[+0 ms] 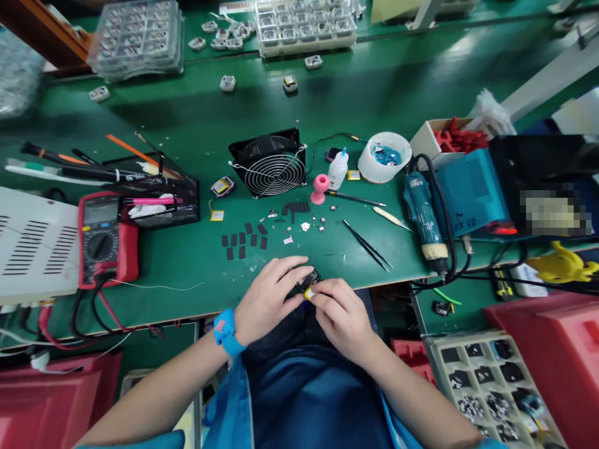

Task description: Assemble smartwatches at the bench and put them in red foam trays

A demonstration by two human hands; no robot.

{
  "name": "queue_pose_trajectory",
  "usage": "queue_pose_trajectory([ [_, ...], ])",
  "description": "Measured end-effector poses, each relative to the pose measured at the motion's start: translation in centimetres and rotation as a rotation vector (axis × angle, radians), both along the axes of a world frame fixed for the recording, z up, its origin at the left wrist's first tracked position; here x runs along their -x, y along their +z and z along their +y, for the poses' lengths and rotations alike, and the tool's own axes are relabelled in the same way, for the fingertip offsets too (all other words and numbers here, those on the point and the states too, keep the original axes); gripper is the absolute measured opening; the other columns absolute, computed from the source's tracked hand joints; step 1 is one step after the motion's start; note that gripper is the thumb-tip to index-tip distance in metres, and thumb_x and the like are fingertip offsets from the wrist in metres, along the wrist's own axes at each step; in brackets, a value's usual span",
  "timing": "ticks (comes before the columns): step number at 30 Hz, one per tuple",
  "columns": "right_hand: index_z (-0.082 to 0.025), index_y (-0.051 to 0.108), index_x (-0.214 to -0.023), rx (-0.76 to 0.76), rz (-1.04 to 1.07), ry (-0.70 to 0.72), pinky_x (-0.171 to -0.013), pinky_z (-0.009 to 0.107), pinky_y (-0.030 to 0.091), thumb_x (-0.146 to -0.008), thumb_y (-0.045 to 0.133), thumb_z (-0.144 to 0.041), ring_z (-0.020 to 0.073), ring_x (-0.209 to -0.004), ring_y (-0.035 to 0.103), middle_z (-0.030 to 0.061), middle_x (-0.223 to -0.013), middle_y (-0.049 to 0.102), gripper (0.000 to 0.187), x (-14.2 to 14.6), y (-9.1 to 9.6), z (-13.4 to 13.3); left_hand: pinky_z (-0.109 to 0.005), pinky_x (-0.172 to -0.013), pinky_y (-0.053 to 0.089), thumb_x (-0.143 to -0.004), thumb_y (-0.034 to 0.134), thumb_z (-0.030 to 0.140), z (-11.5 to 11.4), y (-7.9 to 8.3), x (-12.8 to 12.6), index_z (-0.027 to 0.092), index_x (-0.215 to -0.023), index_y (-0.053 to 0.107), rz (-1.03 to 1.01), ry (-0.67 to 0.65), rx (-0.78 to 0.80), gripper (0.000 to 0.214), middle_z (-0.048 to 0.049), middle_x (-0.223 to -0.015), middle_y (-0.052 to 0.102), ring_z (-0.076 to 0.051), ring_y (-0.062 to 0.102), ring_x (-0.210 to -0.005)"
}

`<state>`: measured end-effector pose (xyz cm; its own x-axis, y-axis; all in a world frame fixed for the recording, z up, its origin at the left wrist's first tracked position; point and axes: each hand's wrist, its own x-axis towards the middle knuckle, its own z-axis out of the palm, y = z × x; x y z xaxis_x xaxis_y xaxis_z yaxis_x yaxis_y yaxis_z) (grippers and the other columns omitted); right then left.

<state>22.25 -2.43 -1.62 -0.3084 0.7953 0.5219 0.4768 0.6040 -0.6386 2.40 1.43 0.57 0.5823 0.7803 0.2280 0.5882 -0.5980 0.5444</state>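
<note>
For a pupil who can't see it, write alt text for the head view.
A person's left hand and right hand hold a small black device and a yellow part at the near edge of a green workbench. Beyond are small black pads, black tweezers and a fan; a red multimeter stands at the left.

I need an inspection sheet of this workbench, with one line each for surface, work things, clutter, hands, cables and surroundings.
Surface: green bench, small parts scattered in the middle.
Work things: black device with yellow piece, at the front edge.
Clutter: black pads, tweezers, fan, white bottle.
Hands: left hand and right hand hold the device together.
Cables: black cable beside the power screwdriver; red cable at left.
Surroundings: parts tray, lower right.
</note>
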Motion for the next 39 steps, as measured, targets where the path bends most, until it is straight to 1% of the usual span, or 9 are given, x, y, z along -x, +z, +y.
queue_pose_trajectory([
  [2,-0.017,0.063,-0.105,-0.002,-0.031,-0.013,-0.078,0.038,0.061,-0.092,0.054,0.002,0.0218,-0.093,0.063,0.0133,-0.102,0.069,0.025,-0.7,-0.1,0.4,-0.043,-0.104,0.051,-0.095,0.065,0.016,0.7,0.3,0.3,0.02,-0.143,0.048,0.033,-0.11,0.047,0.051,-0.013,-0.147,0.057,-0.025,0.058,-0.121],
  [5,-0.017,0.063,-0.103,-0.01,-0.089,-0.058,-0.08,0.039,0.06,-0.092,0.053,0.002,0.0232,-0.095,0.063,0.014,-0.103,0.068,0.024,-1.7,-0.2,1.2,-0.042,-0.102,0.051,-0.095,0.064,0.015,1.3,0.4,0.5,0.022,-0.144,0.048,0.02,-0.189,0.11,0.053,-0.01,-0.141,0.062,-0.022,0.059,-0.116],
  [10,-0.018,0.062,-0.1,-0.001,-0.093,-0.066,-0.088,0.048,0.06,-0.088,0.05,0.001,0.0274,-0.106,0.063,0.0147,-0.109,0.067,0.026,-2.3,0.0,2.3,-0.043,-0.098,0.053,-0.094,0.067,0.018,1.3,0.1,0.4,0.021,-0.134,0.056,-0.008,-0.098,0.121,0.042,-0.0095,-0.128,0.068,-0.023,0.061,-0.112],
  [17,-0.017,0.066,-0.108,0.091,-0.103,0.02,-0.092,0.052,0.059,-0.089,0.059,-0.009,0.0313,-0.116,0.064,0.0136,-0.109,0.071,0.022,-2.0,0.9,2.8,-0.043,-0.109,0.05,-0.096,0.055,0.007,0.9,0.8,1.7,0.022,-0.119,0.062,-0.01,-0.071,0.204,0.029,-0.0099,-0.148,0.057,-0.022,0.056,-0.132],
  [22,-0.016,0.068,-0.109,0.089,-0.163,0.031,-0.095,0.05,0.058,-0.092,0.063,-0.01,0.0311,-0.116,0.065,0.0118,-0.107,0.075,0.019,-2.2,0.5,2.9,-0.043,-0.103,0.052,-0.093,0.07,0.019,-0.4,-0.2,0.7,0.019,-0.115,0.066,-0.049,0.033,0.03,0.022,-0.0114,-0.134,0.067,-0.024,0.061,-0.12],
  [29,-0.016,0.065,-0.117,0.069,-0.188,0.061,-0.096,0.046,0.058,-0.097,0.062,-0.011,0.0277,-0.118,0.066,0.013,-0.116,0.075,0.021,-2.5,0.6,4.0,-0.043,-0.094,0.054,-0.091,0.066,0.007,-1.1,-0.8,0.1,0.018,-0.117,0.068,-0.003,0.008,-0.03,0.029,-0.0106,-0.128,0.071,-0.025,0.063,-0.111],
  [31,-0.018,0.065,-0.115,0.037,-0.227,-0.014,-0.091,0.045,0.058,-0.097,0.065,-0.016,0.0263,-0.107,0.068,0.0122,-0.113,0.074,0.018,-3.5,1.0,4.6,-0.044,-0.093,0.053,-0.089,0.068,0.006,-1.3,-0.9,0.1,0.019,-0.117,0.068,0.022,0.041,-0.042,0.031,-0.0113,-0.125,0.071,-0.026,0.064,-0.11],
  [36,-0.021,0.064,-0.107,0.082,-0.384,-0.416,-0.085,0.048,0.054,-0.091,0.074,-0.03,0.0295,-0.096,0.064,0.0112,-0.102,0.067,0.021,-7.5,1.4,6.0,-0.044,-0.087,0.053,-0.089,0.073,0.014,-1.9,-1.5,-0.3,0.02,-0.114,0.069,0.009,0.101,-0.091,0.025,-0.0123,-0.119,0.071,-0.027,0.065,-0.105],
  [39,-0.022,0.063,-0.098,0.175,-0.403,-0.49,-0.084,0.047,0.053,-0.091,0.074,-0.034,0.0289,-0.092,0.061,0.0089,-0.095,0.062,0.018,-9.0,1.0,6.4,-0.044,-0.08,0.053,-0.089,0.076,0.019,-2.1,-1.9,-0.8,0.022,-0.11,0.071,0.015,0.14,-0.139,0.022,-0.0114,-0.112,0.072,-0.028,0.066,-0.099],
])
